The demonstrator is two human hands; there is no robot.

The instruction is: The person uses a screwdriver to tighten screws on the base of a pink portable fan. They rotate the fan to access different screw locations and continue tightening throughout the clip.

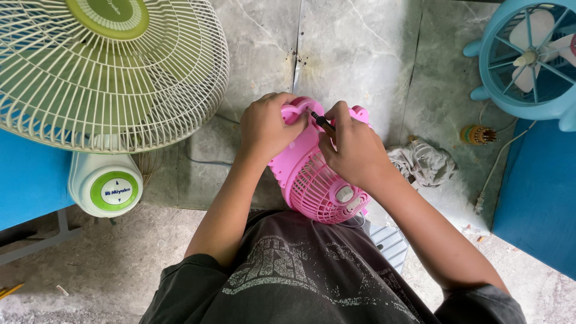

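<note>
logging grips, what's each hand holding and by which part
Left hand grips the pink fan at its top end. Right hand holds a screwdriver by its handle, tip at the fan's top.

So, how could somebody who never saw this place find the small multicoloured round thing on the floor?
Start at the light blue fan in the top right corner. Just below its left foot, on the grey stone floor, lies a small round bit holder. Unlike the crumpled grey rag to its left, it is striped and bristles with metal tips.

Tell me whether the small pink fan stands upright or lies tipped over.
Tipped. The pink fan lies with its grille toward the person's lap, base end away, steadied by the left hand while the right hand holds a screwdriver against it.
</note>
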